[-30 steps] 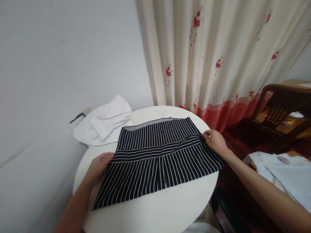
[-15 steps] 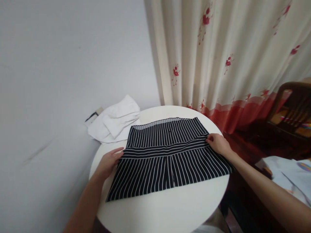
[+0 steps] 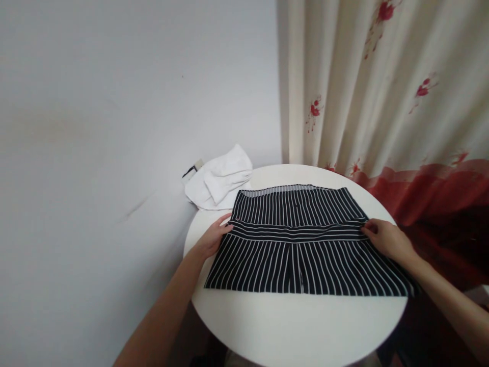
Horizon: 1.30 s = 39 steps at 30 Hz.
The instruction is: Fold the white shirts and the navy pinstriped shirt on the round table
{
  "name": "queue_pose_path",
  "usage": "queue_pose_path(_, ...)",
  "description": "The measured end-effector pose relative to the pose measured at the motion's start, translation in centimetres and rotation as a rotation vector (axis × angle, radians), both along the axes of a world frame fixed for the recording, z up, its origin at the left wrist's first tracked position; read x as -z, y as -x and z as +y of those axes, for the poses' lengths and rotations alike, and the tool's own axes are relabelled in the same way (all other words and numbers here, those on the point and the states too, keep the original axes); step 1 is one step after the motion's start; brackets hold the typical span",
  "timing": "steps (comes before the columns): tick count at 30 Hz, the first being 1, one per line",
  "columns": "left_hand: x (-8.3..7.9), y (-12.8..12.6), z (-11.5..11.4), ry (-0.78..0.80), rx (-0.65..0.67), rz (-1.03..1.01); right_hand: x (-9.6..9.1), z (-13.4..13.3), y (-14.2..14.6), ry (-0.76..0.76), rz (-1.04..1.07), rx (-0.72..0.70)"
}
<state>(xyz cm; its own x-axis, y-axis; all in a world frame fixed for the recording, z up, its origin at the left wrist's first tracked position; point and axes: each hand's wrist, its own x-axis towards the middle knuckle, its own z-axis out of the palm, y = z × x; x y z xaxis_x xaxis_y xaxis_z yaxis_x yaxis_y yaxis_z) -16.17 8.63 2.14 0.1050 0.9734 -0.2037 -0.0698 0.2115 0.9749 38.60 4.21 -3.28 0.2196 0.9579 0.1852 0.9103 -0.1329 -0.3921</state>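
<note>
A black garment with white stripes [image 3: 301, 244] lies flat on a round white table [image 3: 298, 326], its near half folded over the far half. My left hand [image 3: 214, 237] rests at the garment's left edge, fingers pinched on the fold line. At the right edge my right hand [image 3: 385, 238] grips the same fold, fingers curled over the cloth.
A folded white cloth [image 3: 219, 178] lies at the table's far left, against the grey wall. A cream curtain with red flowers and a red hem [image 3: 382, 102] hangs behind the table and to its right.
The view has swung to the left, so the chair and papers at the right are gone. Both hands stay on the fold ends of the striped garment, which now lies straighter.
</note>
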Motion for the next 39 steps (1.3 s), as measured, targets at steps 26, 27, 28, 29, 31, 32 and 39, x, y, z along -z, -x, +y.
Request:
queue_pose_path(26,-1.4,0.1,2.1,-0.226,-0.106,0.747,-1.8,-1.0,-3.7,-0.364,0.488,0.138)
queue_pose_path(27,-1.6,-0.2,2.0,-0.205,-0.114,0.667,-1.8,-1.1,-3.6,-0.365,0.490,0.137)
queue_pose_path(28,-1.8,-0.5,1.9,-0.175,-0.121,0.576,-1.8,-1.2,-3.5,-0.366,0.495,0.135)
queue_pose_path(29,-2.0,-0.8,1.8,-0.142,-0.129,0.484,-1.8,-1.4,-3.4,-0.367,0.502,0.133)
queue_pose_path(31,-2.2,-1.3,1.8,-0.086,-0.133,0.307,-1.7,-1.6,-3.3,-0.365,0.514,0.131)
queue_pose_path(32,-2.2,-1.4,1.9,-0.066,-0.127,0.226,-1.7,-1.6,-3.2,-0.360,0.522,0.130)
queue_pose_path(39,0.9,-1.5,3.0,-0.126,-0.049,0.137,-0.6,-1.3,-2.7,-0.331,0.592,0.101)
